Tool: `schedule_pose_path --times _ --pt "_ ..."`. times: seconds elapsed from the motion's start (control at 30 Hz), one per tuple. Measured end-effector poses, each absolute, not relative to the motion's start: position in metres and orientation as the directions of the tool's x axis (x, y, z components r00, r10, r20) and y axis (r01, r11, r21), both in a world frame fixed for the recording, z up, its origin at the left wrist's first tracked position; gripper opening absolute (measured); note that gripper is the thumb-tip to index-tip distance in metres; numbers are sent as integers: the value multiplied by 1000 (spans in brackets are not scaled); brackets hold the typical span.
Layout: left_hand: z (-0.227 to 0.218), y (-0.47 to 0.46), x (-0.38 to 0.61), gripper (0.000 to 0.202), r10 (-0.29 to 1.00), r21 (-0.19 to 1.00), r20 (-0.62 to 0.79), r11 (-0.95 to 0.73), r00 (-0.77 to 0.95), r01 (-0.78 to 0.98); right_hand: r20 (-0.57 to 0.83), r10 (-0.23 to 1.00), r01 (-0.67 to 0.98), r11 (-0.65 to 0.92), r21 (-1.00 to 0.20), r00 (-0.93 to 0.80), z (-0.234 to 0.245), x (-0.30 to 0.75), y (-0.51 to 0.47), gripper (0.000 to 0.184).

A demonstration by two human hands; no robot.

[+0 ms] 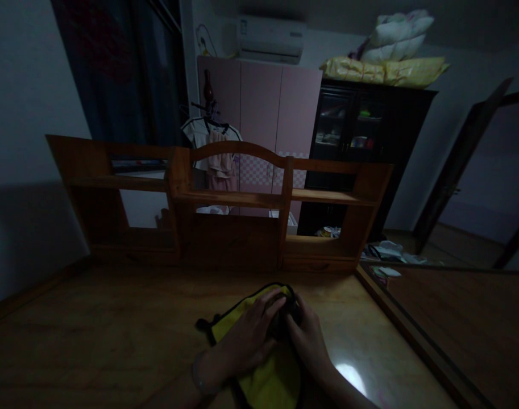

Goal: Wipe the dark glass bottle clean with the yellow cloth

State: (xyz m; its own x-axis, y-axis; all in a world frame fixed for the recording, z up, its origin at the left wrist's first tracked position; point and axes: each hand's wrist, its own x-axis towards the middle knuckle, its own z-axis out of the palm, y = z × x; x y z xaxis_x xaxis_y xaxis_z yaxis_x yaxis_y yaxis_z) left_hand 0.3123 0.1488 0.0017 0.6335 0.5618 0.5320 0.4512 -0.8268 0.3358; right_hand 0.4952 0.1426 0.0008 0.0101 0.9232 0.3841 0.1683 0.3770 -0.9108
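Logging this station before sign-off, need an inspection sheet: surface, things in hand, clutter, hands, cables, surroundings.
Surface: wooden surface, dimly lit, bright glare patch near the right forearm.
Things in hand: yellow-green fabric item with black edging; dark piece between the hands, separate or attached unclear.
Clutter: small white item beyond the right-hand ledge; whitish heap farther back.
Hands: left hand and right hand both at the dark piece; finger closure unclear.
Cables: on the work surface, nothing seen; thin cable on the wall beside the air conditioner.
Surroundings: wooden shelf unit ahead; pink wardrobe and dark cabinet behind.
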Motion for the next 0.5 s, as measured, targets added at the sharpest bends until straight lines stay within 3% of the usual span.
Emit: schedule_pose_path --times 0.5 --pt "10 143 313 88 552 297 504 -833 665 467 369 929 186 358 -915 22 3 498 146 38"
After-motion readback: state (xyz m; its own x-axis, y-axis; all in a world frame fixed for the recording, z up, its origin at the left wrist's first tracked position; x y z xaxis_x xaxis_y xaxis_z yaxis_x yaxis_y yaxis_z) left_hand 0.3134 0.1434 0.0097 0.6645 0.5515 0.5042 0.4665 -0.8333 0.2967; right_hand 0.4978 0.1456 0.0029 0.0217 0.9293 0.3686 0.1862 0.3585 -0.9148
